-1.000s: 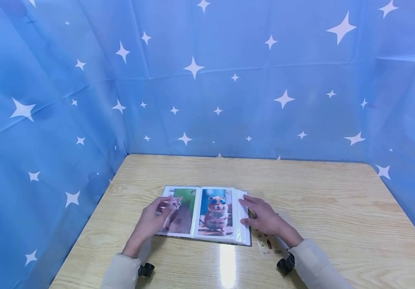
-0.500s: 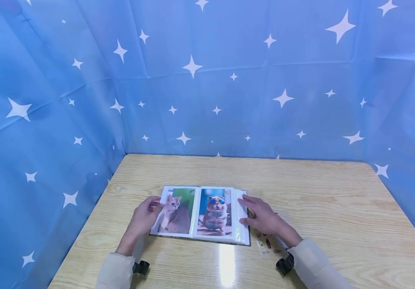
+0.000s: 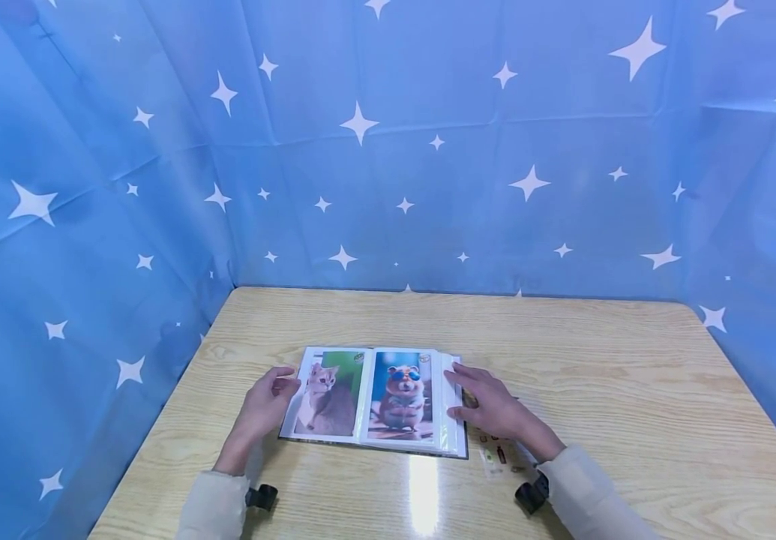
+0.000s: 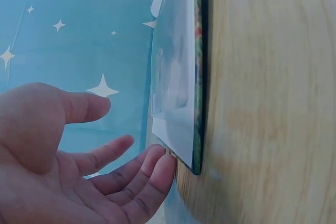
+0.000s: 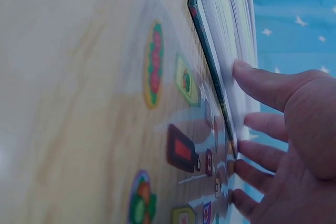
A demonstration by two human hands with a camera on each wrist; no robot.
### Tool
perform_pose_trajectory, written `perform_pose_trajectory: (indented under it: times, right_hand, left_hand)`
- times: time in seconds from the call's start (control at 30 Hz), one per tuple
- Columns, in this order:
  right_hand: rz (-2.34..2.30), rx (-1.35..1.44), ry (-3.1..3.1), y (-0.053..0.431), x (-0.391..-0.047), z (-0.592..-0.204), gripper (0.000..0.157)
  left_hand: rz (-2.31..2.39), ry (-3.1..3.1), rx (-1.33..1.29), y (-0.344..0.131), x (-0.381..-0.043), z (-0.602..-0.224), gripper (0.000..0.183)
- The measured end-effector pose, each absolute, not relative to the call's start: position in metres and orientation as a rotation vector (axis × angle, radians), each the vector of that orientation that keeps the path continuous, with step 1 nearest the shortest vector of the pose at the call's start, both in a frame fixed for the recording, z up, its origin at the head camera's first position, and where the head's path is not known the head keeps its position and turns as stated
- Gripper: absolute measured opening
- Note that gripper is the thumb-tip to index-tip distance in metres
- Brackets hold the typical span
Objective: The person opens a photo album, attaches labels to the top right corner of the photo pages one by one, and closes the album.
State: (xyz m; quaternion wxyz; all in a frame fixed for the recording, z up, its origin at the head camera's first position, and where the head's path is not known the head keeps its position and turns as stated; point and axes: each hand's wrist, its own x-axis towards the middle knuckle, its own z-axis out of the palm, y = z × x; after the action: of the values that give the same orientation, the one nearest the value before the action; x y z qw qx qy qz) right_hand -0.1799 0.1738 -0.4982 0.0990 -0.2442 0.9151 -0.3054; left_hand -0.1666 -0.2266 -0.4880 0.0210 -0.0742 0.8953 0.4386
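A photo album (image 3: pixel 362 405) lies spread on the table. Its left page shows a photo of a cat (image 3: pixel 330 397), its right page a photo of a hamster in sunglasses (image 3: pixel 404 397). My left hand (image 3: pixel 264 401) is at the album's left edge, holding nothing. In the left wrist view its fingers are loosely bent, fingertips close to the corner of the cover (image 4: pixel 198 129). My right hand (image 3: pixel 489 405) rests its spread fingers along the right edge; in the right wrist view the thumb (image 5: pixel 257 83) touches the page stack.
A clear sheet of small stickers (image 3: pixel 493 459) lies beside the album, partly under my right forearm. A hot-dog sticker (image 5: pixel 154 66) and a bottle sticker (image 5: pixel 181 149) show on it. Behind the wooden table (image 3: pixel 563 337) hangs a blue star-patterned cloth (image 3: pixel 455 172).
My left hand has drawn back to the left, off the cat photo to the album's edge. My right hand stays in place; the same two pages show.
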Motion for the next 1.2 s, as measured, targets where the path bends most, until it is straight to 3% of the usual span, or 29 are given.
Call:
perform_pose_trajectory:
  times: [1.2]
  right_hand:
    - [-0.919,-0.687,2.700,0.1733,-0.1797,-0.5030,0.064]
  left_hand:
    - [1.603,2.460,-0.488,-0.2278,-0.1733,-0.4845,0.048]
